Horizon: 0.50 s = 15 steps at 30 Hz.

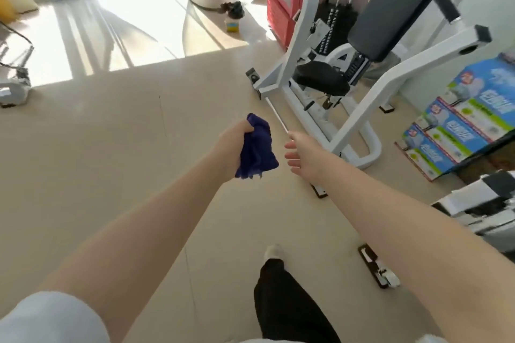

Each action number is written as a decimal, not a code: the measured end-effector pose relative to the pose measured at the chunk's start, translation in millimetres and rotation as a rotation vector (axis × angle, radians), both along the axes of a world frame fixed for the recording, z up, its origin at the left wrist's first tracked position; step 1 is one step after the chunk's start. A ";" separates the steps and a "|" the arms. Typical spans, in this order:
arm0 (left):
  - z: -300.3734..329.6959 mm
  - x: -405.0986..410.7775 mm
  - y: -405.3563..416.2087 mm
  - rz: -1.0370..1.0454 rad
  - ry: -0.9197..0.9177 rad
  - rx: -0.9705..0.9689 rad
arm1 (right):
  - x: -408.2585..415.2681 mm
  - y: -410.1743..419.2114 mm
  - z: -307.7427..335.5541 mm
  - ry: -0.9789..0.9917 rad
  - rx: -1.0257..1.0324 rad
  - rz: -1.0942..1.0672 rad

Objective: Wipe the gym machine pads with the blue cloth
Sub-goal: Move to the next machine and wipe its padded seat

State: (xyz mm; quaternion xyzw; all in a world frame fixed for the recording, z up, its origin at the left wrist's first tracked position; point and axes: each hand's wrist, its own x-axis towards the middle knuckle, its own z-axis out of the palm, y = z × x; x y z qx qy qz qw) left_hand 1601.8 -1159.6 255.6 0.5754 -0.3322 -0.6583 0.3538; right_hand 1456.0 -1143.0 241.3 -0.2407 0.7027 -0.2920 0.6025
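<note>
Blue cloth (256, 147) bunched in the left hand (231, 145) grip, right hand (302, 154) beside it, fingers loose

I see strong daylight pouring in from the upper left; it blows out the floor (83, 44) into white glare, streaked with long slanted shadows; the nearer floor sits in even, softer shade; the wide lens bends straight lines toward the edges; fine detail looks smeared throughout, and both forearms blur nearest me.
</note>
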 end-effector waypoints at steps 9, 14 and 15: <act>19.2 -116.0 -224.8 0.001 0.405 0.130 | -98.3 -227.5 -5.0 -0.410 0.065 -0.068; 20.3 -172.3 -336.5 -0.098 0.335 0.149 | -159.4 -337.1 22.8 -0.533 0.005 -0.147; 16.2 -179.3 -358.4 -0.131 0.312 0.144 | -169.4 -356.3 19.6 -0.534 -0.003 -0.159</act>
